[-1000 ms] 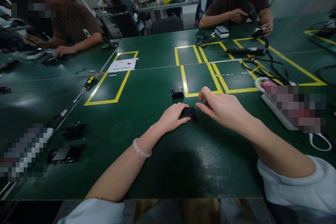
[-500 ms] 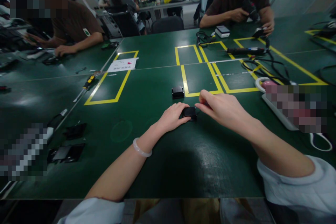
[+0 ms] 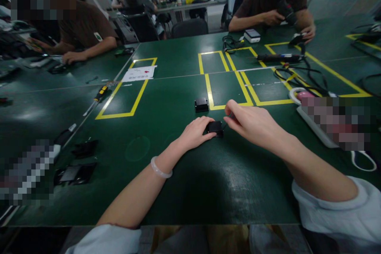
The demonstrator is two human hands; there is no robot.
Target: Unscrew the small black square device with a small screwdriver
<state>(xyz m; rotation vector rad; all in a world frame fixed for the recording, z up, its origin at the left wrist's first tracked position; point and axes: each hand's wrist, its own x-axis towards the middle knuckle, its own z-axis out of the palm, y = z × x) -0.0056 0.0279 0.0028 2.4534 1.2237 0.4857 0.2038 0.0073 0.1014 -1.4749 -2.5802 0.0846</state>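
My left hand [image 3: 195, 133] is closed around the left side of a small black block-shaped part [image 3: 215, 127] that rests on the green table. Its thumb lies along the near edge and the fingers along the far side. My right hand [image 3: 251, 121] is pinched just to the right of the block. From its fingertips a thin dark rod-like tool [image 3: 225, 126] slants down to the block's right side; most of it is hidden by the hand. A second, similar black block [image 3: 201, 104] stands on the table a little beyond my left hand.
Yellow tape rectangles [image 3: 230, 107] mark the green table [image 3: 178, 190]. A yellow-black screwdriver [image 3: 101, 93] and black parts [image 3: 76, 173] lie at left. Cables [image 3: 315, 77] and a pink tape roll [image 3: 302, 95] are at right. A co-worker [image 3: 268, 12] holds a power tool [image 3: 287, 11] opposite.
My right hand has shifted very slightly, its fingertips moving a little right and up. My left hand and the block stay put. The co-worker opposite has moved the power tool slightly right.
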